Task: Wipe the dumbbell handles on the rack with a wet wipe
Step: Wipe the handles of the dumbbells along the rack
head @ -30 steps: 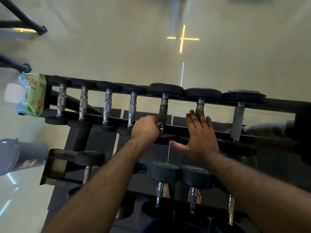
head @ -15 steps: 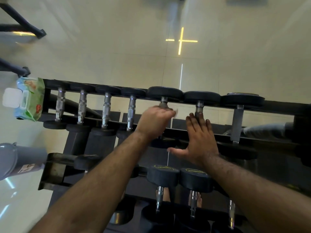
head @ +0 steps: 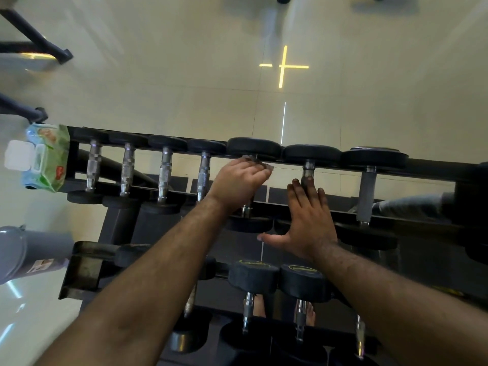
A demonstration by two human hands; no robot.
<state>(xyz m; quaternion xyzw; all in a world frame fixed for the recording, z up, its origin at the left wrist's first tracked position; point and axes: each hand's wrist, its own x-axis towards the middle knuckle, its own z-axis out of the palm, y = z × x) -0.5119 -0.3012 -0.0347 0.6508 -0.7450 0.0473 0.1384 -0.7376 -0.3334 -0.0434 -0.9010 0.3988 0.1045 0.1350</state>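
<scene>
On top rack (head: pixel 435 167): left hand (head: pixel 237 184) gripped wet wipe (head: pixel 268 168) round chrome dumbbell handle (head: pixel 247 207); right hand (head: pixel 309 220) lay flat, fingers straight, on neighbouring dumbbell (head: pixel 307 170).

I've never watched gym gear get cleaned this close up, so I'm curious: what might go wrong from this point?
The left hand grips the wet wipe round a dumbbell handle right at the far weight head, so fingers might get pinched if it rolls. The right hand lies flat across the next dumbbell; leaning on it could shift it. The wipes packet perches at the rack's end and could be knocked off.
</scene>
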